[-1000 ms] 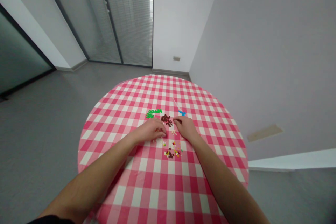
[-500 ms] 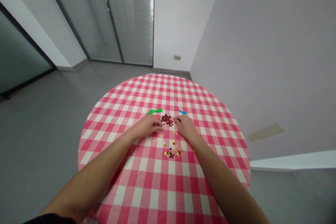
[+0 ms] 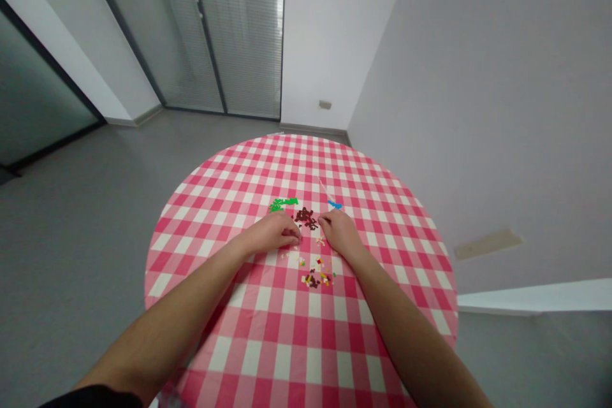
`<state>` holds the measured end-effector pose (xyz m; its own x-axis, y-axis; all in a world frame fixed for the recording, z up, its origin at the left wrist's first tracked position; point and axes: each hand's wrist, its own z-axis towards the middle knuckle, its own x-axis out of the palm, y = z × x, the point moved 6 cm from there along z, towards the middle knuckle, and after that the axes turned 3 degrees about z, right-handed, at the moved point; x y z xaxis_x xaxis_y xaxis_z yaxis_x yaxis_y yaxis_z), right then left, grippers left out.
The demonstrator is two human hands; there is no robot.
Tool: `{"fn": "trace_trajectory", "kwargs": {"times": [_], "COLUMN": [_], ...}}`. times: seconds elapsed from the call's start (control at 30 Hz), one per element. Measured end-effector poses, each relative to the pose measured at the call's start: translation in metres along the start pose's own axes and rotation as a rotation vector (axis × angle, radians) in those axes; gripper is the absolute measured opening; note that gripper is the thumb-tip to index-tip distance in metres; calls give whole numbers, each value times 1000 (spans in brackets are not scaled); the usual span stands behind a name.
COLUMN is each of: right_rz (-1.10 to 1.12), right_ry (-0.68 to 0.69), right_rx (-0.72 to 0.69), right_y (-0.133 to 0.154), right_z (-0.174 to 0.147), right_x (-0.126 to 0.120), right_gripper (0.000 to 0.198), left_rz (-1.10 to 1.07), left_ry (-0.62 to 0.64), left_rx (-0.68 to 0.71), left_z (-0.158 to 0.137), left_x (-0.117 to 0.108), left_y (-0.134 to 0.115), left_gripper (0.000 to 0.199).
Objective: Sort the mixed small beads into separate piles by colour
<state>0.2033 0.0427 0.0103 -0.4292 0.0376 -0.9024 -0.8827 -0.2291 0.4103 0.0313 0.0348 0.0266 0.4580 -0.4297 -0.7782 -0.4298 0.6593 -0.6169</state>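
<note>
On a round table with a red-and-white checked cloth (image 3: pixel 296 344) lie small piles of tiny coloured pieces. My left hand (image 3: pixel 275 233) rests knuckles-up just left of a dark brown pile (image 3: pixel 306 218), its fingers curled down onto the cloth. My right hand (image 3: pixel 340 231) sits just right of that pile, fingertips pinched close together. A green pile (image 3: pixel 282 204) lies beyond my left hand and a small blue pile (image 3: pixel 335 204) beyond my right. A mixed heap of yellow, brown, red and pale pieces (image 3: pixel 315 277) lies between my forearms. Whether either hand holds a piece is too small to tell.
A thin pale stick (image 3: pixel 324 189) lies on the cloth behind the blue pile. Grey floor surrounds the table. Glass doors with blinds (image 3: pixel 224 32) stand at the far left, and a white wall (image 3: pixel 502 108) runs close along the right.
My left hand went forward towards the green pile and has come back beside the brown pile. The right hand has barely moved. The view has shifted slightly.
</note>
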Motion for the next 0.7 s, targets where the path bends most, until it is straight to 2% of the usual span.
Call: {"fn": "trace_trajectory", "kwargs": {"times": [0.17, 0.33, 0.43, 0.5, 0.7], "right_rz": [49, 139, 187, 202, 220], "right_ry": [53, -6, -36, -46, -51], "right_rx": [-73, -21, -14, -13, -14], "right_y": [1, -7, -11, -12, -12], "right_z": [-1, 0, -1, -1, 0], "right_x": [3, 4, 6, 7, 7], "right_gripper": [24, 27, 34, 36, 34], "left_rz": [19, 100, 128, 141, 245], "left_ry": [27, -18, -117, -140, -143], "left_rx": [27, -5, -45, -57, -58], "left_z": [1, 2, 2, 4, 11], "left_x": [2, 5, 5, 7, 14], "left_y": [-14, -17, -14, -13, -15], "left_gripper": [12, 15, 34, 42, 34]}}
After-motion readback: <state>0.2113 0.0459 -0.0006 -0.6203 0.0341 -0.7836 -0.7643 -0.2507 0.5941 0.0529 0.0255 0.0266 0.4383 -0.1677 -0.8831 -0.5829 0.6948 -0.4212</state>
